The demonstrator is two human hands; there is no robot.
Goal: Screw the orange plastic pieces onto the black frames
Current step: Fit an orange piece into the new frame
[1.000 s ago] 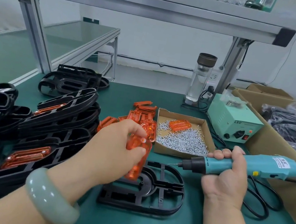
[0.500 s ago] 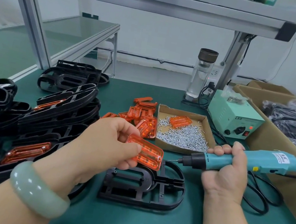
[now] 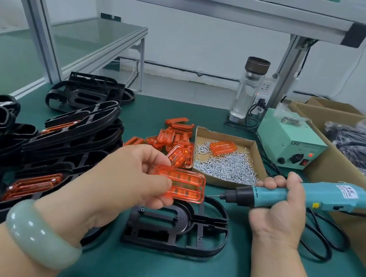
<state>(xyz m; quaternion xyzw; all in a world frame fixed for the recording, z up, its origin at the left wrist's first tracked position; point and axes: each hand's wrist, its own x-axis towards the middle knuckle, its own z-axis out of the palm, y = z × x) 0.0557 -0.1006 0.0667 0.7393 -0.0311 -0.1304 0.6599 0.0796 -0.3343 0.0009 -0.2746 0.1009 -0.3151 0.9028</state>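
Note:
My left hand [image 3: 127,177] pinches a flat orange plastic piece [image 3: 184,185] by its left end, holding it level just above a bare black frame [image 3: 177,228] that lies on the green table in front of me. My right hand [image 3: 278,208] grips a teal electric screwdriver [image 3: 307,196], its bit pointing left and close to the right edge of the orange piece. More orange pieces [image 3: 175,137] lie in a loose pile behind my left hand. A cardboard tray [image 3: 255,147] holds a heap of small silver screws [image 3: 228,164] and one orange piece.
Stacks of black frames [image 3: 63,133], some with orange pieces fitted, fill the left side. At the back right stand a green power unit [image 3: 289,140] and a glass bottle [image 3: 248,91]. A large cardboard box [image 3: 346,188] with dark bags borders the right edge. The screwdriver cable [image 3: 321,241] loops on the table.
My left hand has turned the orange piece from upright to flat and level over the frame. The screwdriver has stayed nearly in place.

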